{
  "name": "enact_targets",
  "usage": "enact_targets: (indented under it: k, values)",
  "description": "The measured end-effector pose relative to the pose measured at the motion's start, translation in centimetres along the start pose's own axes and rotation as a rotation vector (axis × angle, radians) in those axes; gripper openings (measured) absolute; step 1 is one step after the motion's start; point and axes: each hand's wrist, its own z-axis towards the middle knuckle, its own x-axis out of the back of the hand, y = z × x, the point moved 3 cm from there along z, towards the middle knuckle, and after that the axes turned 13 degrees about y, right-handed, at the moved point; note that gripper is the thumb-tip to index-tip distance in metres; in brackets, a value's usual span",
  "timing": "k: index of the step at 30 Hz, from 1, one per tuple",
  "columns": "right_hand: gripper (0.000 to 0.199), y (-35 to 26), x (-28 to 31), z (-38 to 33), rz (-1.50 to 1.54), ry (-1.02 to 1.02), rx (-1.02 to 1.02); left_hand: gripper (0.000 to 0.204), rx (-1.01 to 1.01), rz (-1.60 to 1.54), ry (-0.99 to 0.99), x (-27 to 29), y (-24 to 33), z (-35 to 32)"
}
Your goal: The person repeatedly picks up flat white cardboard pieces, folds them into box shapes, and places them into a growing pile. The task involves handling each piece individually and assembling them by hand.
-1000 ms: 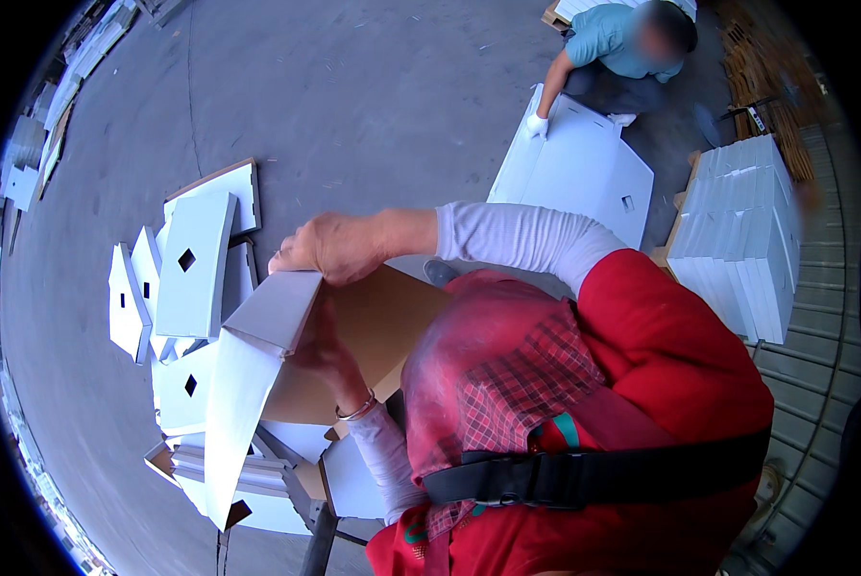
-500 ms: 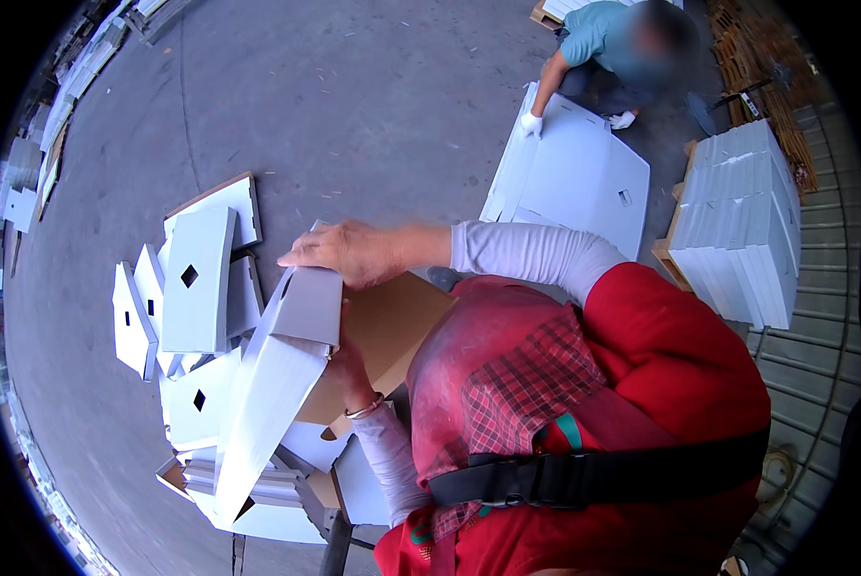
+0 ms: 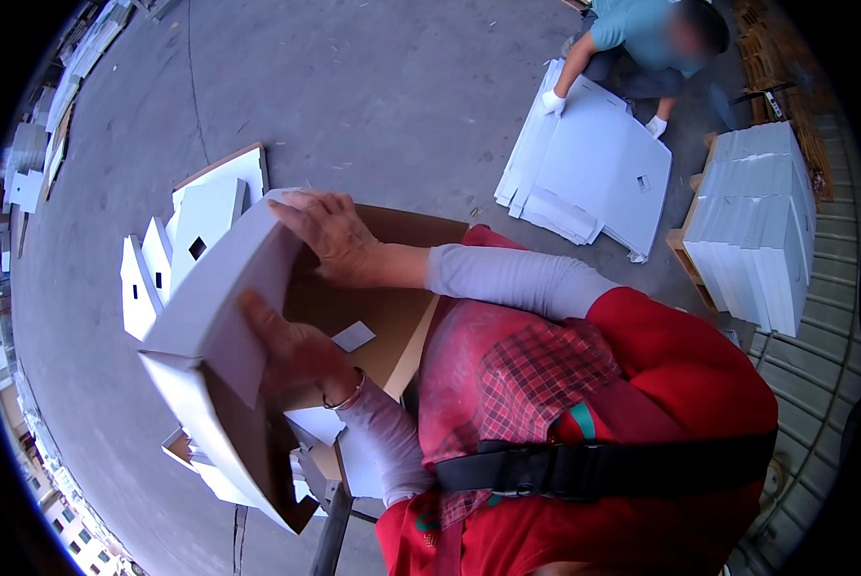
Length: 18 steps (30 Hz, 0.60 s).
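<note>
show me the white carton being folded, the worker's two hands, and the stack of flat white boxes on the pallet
white carton (image 3: 221, 288), head view, on its outer white panel
right hand (image 3: 327, 235), head view, back of the hand
left hand (image 3: 291, 350), head view, back of the hand
stack of flat white boxes (image 3: 752, 221), head view, top sheet

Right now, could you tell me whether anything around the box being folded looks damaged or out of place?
Nothing looks damaged. The white box is held tilted between both hands; a small loose white scrap lies on its brown inner side.

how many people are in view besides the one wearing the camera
1. A person in a teal shirt crouches at the top right, both white-gloved hands on a stack of flat white cardboard sheets on the floor. Others may be hidden beyond the picture's rim.
</note>
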Motion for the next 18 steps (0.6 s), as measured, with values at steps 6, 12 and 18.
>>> enact_targets:
  k: [6,12,18]
  values:
    - [0.058,1.0,-2.4,3.7,0.120,0.120,0.065,0.031,0.004,0.053,0.125,-3.8,1.3,0.1]
    - [0.040,3.2,1.5,5.7,0.340,-0.722,0.068,0.020,0.241,-0.128,-0.388,2.9,-2.5,2.4]
    - [0.042,19.4,5.2,7.2,0.372,-1.082,-0.737,0.015,0.498,0.108,-0.519,6.6,-7.8,-0.4]
